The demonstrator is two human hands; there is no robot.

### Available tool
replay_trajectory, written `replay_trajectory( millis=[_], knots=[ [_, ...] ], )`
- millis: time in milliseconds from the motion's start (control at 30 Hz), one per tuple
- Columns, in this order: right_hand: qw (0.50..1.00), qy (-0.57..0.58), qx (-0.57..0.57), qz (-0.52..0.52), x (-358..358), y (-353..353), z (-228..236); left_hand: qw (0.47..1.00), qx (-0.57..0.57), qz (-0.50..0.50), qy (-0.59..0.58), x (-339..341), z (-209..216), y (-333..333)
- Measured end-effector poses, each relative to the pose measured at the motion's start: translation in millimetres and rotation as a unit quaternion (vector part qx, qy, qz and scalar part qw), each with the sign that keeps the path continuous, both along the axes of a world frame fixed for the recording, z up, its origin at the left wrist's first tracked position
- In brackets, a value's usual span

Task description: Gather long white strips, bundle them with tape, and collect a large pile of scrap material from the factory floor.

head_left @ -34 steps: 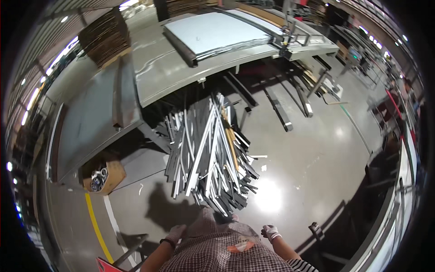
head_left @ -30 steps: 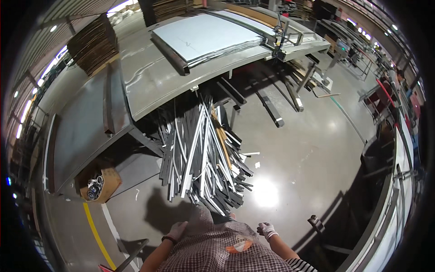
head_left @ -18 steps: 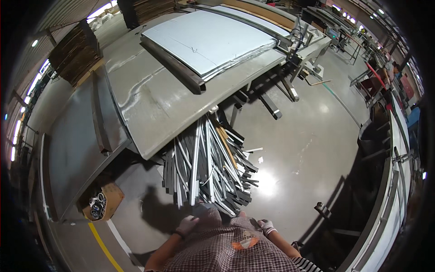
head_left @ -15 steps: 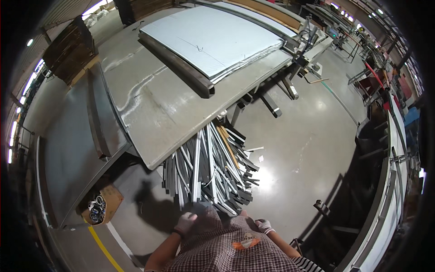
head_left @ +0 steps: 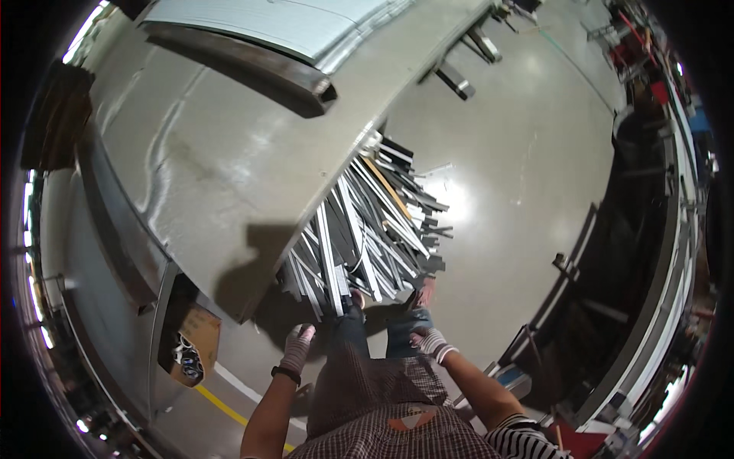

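Note:
My left hand (head_left: 299,342), in a light glove with bare fingertips and a dark band at the wrist, hangs in front of my left hip. Its fingers are curled in, and nothing shows in them. On the other side my right hand (head_left: 430,341), in a striped glove, is held beside my checked apron (head_left: 367,382) with its fingers bent closed and no object visible. Neither hand touches the heap of strips (head_left: 359,229), long white, grey and black pieces lying on the floor just beyond my feet. One orange-brown strip (head_left: 388,187) lies among them.
A large metal-topped table (head_left: 222,176) spans the left, carrying a rusty square tube (head_left: 245,65) and white sheets (head_left: 283,23). Beneath a lower side table stands a cardboard box (head_left: 202,336) of small scraps. Dark metal framing (head_left: 642,252) runs along the right.
My view has tipped down and come closer to the strips; the table slides up and left. Both hands have swung forward from my sides, and my legs and feet now show.

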State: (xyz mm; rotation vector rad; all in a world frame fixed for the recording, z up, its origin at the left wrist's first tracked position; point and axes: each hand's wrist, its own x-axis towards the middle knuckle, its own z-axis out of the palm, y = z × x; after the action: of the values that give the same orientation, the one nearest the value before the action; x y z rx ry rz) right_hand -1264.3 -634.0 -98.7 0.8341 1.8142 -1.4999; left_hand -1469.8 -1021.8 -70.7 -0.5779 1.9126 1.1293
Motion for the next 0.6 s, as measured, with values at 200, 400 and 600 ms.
replay_trajectory(
  millis=[200,400,600],
  knots=[
    [0.995,-0.036,0.084,-0.035,10.4,76.9,-72.3,0.997,-0.011,-0.022,-0.069,17.9,-51.5,32.5],
    [0.984,-0.018,0.141,-0.108,56.2,151.7,-171.8,0.982,-0.142,0.065,-0.103,12.1,-177.8,23.7],
    [0.967,-0.096,0.154,-0.177,86.4,149.9,-289.0,0.942,-0.237,0.235,-0.035,-28.6,-316.4,-69.5]
  ],
)
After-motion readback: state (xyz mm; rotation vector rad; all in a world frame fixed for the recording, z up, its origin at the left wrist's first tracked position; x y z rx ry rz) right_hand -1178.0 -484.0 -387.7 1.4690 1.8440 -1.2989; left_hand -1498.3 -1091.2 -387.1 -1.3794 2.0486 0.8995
